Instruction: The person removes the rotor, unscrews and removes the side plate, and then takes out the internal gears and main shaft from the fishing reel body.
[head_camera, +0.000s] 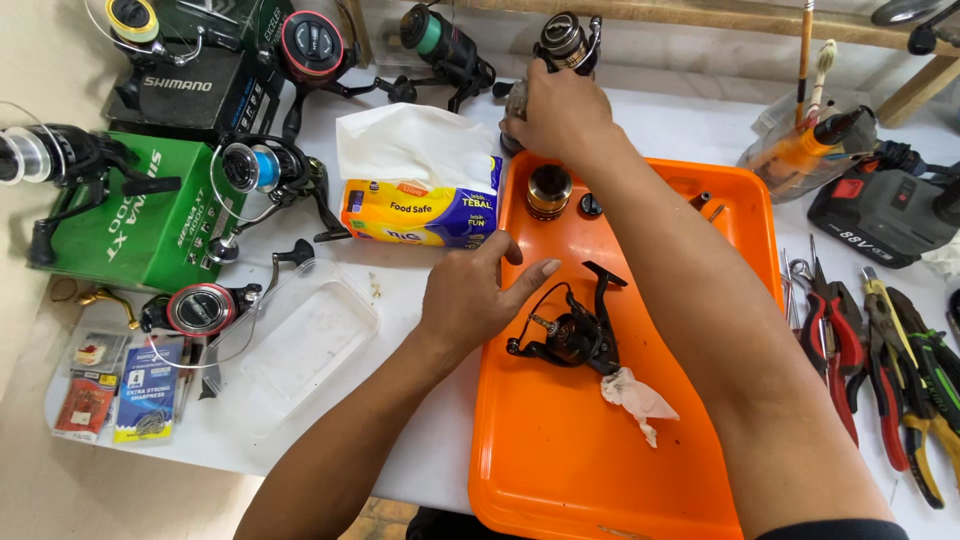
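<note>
1. Fingers (515, 285) of the left hand (470, 300) lie loosely spread and hold nothing, resting on the left rim of the orange tray (560, 450).
2. Just beside them, mid-tray, lies a black reel body (575, 335) with a crumpled tissue (635, 400) touching it.
3. Beyond the tray's far edge, the right hand (560, 110) is closed over a part on the bench; I cannot tell what it is.
4. A gold spool (549, 190) stands in the tray's far left corner.
5. Pliers (880, 350) lie along the bench's right edge.

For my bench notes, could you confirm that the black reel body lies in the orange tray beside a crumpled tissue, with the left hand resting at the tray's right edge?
Not quite: the head view shows the left hand at the left edge of the orange tray. The black reel body does lie in it beside the crumpled tissue.
</note>
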